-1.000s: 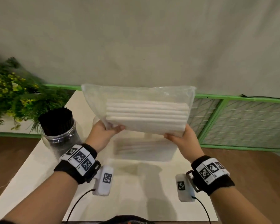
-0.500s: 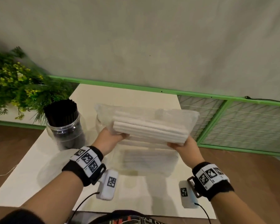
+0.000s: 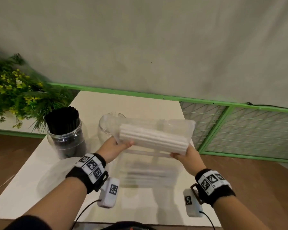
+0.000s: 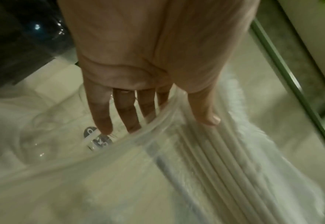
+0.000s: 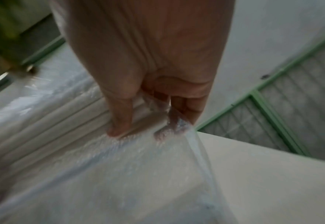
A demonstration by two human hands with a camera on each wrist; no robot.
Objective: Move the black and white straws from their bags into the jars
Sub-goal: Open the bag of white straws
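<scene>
A clear plastic bag (image 3: pixel 175 126) of white straws (image 3: pixel 152 141) hangs level above the white table (image 3: pixel 23 188). My left hand (image 3: pixel 114 147) pinches the bag's left end, thumb on top and fingers underneath (image 4: pixel 134 115). My right hand (image 3: pixel 185 155) pinches the right end (image 5: pixel 178 127). Behind the bag's left end stands an empty clear jar (image 3: pixel 106 128), partly hidden by it. Further left, a second jar (image 3: pixel 66 140) holds a full bundle of black straws (image 3: pixel 62 119).
A leafy plant with yellow flowers (image 3: pixel 12 93) stands left of the table. Green-framed mesh panels (image 3: pixel 246 131) lie beyond the table's right edge. Another empty clear bag (image 3: pixel 47 176) lies flat on the table near my left forearm.
Both hands have lowered the bag of white straws toward the table and tilted it flatter. The empty jar now shows behind its left end.
</scene>
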